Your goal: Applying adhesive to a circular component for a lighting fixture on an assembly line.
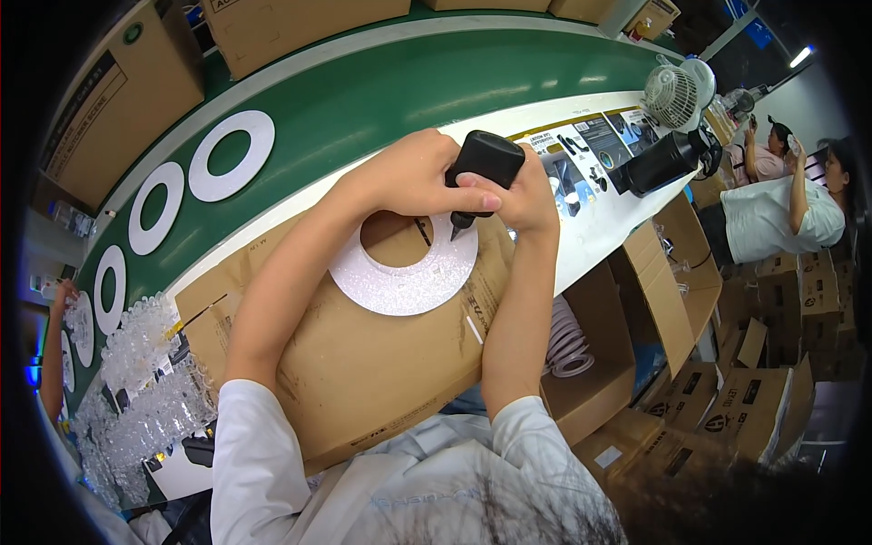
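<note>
Left fingers (465, 199) and right fingers (483, 183) grip the black tool (491, 156); hold its tip (456, 232) steady on the white ring (405, 287) below them.

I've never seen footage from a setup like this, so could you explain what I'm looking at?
There is no machine here: the work is done by a person's bare left hand and right hand. The one picture comes from a fisheye camera worn on their head, looking down, so straight edges curve near the rim. Both hands hold what looks like a black nozzle bottle, tip down over a speckled white ring. I can't tell whether the tip touches. The ring lies on brown cardboard. Beyond is a green work surface with more white rings toward the left.
</note>
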{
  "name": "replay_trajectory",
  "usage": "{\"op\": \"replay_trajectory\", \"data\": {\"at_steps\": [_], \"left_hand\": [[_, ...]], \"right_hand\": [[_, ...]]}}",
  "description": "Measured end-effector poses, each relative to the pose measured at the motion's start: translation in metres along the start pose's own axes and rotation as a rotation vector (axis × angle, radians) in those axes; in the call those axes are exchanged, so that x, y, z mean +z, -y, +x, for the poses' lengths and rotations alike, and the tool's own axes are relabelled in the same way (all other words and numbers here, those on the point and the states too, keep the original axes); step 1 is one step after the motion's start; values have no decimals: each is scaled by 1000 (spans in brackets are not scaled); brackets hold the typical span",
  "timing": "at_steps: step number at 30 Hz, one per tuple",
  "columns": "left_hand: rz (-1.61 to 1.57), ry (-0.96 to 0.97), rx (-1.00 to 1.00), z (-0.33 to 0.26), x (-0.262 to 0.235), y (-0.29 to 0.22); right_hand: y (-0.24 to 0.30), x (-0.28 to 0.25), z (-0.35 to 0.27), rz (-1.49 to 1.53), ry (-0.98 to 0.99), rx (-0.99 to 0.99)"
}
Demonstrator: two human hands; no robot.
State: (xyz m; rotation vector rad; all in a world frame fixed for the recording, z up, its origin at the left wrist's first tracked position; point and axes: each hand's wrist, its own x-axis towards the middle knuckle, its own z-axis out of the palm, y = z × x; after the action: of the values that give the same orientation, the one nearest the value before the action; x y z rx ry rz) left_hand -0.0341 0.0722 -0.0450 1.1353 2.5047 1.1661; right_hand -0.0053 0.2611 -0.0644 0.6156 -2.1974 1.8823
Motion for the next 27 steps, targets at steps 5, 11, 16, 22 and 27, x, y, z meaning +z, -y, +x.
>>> {"op": "replay_trajectory", "data": {"at_steps": [5,11,16,22,27], "left_hand": [[32,-1,-3,1,-1,2],[-4,-14,11,3,4,10],[-28,-33,43,2,2,4],[89,-87,55,0,-2,-14],[21,-88,94,2,-4,-7]], "right_hand": [[-2,0,2,27,49,-5],[2,-1,4,16,94,-18],[-1,-2,5,34,78,-22],[2,-8,5,-79,73,-89],[6,-3,7,-102,55,-135]]}}
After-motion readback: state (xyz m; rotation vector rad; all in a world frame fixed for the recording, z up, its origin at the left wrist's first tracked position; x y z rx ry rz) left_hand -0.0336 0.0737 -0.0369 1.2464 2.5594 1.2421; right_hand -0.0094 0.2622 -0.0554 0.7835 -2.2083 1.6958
